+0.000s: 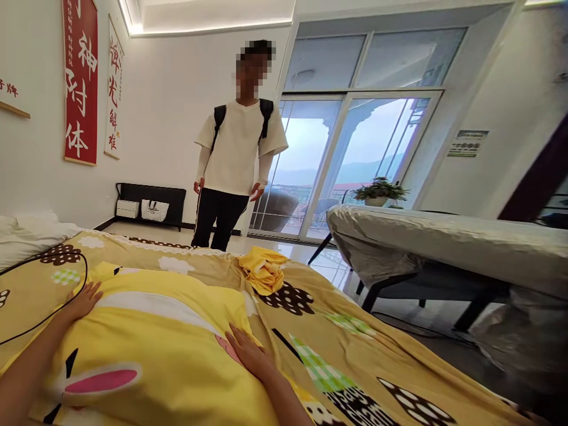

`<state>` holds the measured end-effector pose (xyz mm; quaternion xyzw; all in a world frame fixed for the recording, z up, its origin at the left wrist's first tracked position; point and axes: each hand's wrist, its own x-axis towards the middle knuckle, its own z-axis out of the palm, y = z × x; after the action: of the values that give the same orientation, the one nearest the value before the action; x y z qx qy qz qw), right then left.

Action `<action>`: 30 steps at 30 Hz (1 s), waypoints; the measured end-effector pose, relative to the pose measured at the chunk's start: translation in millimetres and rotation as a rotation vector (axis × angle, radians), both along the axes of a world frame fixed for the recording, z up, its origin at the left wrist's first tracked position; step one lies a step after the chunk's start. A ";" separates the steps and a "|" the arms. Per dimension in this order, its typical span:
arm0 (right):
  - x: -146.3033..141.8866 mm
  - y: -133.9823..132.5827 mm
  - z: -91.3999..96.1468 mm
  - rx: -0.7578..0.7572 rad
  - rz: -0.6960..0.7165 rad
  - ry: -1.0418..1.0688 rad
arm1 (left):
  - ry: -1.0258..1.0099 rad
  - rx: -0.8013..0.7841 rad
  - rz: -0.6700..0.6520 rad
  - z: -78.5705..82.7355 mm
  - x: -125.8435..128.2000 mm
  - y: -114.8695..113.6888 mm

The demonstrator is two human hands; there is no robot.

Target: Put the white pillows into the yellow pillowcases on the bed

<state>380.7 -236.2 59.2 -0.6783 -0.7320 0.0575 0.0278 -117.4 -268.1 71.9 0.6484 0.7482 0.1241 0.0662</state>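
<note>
One pillow (177,349) (yellow), under each grip (86,300) (249,351)

A homelike room, a wide bedspread (373,361) printed with clouds and dots, a yellow cartoon-face pillow (177,340), hanging scrolls (80,83) lettered in Chinese, pale walls (177,106), sliding glass doors (326,163) facing hills (377,168), a leafy potted plant (377,192), a covered bench (448,239).

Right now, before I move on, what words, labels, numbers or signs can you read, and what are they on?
"神附体": red scroll; top character cut off, small side text unclear.
"光解难": white scroll; first character uncertain, small text unreadable.
"牌": left-edge hanging; preceding character unclear.
Too small: wall sign, white bag.
Too distorted: lettering on patterned bed cover.
Yellow pillow: none readable.
</note>
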 end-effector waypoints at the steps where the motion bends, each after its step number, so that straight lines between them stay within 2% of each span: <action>1: 0.6 -0.9 6.1 0.001 0.003 -0.005 | -0.011 -0.002 0.018 2.5 -6.1 -2.1; 3: -10.0 -1.2 23.4 0.026 -0.006 -0.006 | -0.023 0.031 0.051 14.5 -7.6 -1.6; 5: -36.9 1.3 43.5 0.118 -0.015 0.016 | -0.021 0.124 0.063 32.0 8.5 6.2; 7: -76.1 6.2 61.1 0.227 0.018 0.064 | -0.015 0.232 0.005 48.8 42.4 19.9; 9: -117.5 11.7 71.2 0.282 0.114 0.125 | -0.001 0.289 -0.136 58.5 87.2 35.2; 11: -148.7 15.9 70.6 0.254 0.220 0.167 | 0.033 0.254 -0.294 56.1 129.9 46.5; 14: -164.4 18.8 53.3 0.150 0.289 0.179 | 0.048 0.146 -0.343 31.8 168.8 50.8; 17: -155.3 22.8 33.8 0.112 0.264 0.157 | 0.049 0.116 -0.318 3.5 177.3 46.3; 19: -144.6 27.6 27.1 0.139 0.209 0.126 | 0.052 0.133 -0.305 -5.9 174.5 44.5; 22: -117.9 34.0 22.4 0.146 0.060 0.068 | 0.065 0.167 -0.260 -4.8 162.2 44.3; 25: -70.6 32.5 10.7 0.035 -0.065 0.034 | 0.124 0.235 -0.097 0.8 135.9 42.1; 27: -34.3 26.9 -2.6 -0.056 -0.045 0.012 | 0.103 0.203 0.020 1.2 112.9 38.6; 30: 4.9 18.1 -20.7 -0.097 0.027 -0.027 | -0.010 0.064 0.055 -0.5 83.7 32.5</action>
<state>385.7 -218.2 38.5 -0.6695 -0.7379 0.0839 -0.0159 -33.7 -235.7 71.5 0.6286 0.7612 0.1529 0.0458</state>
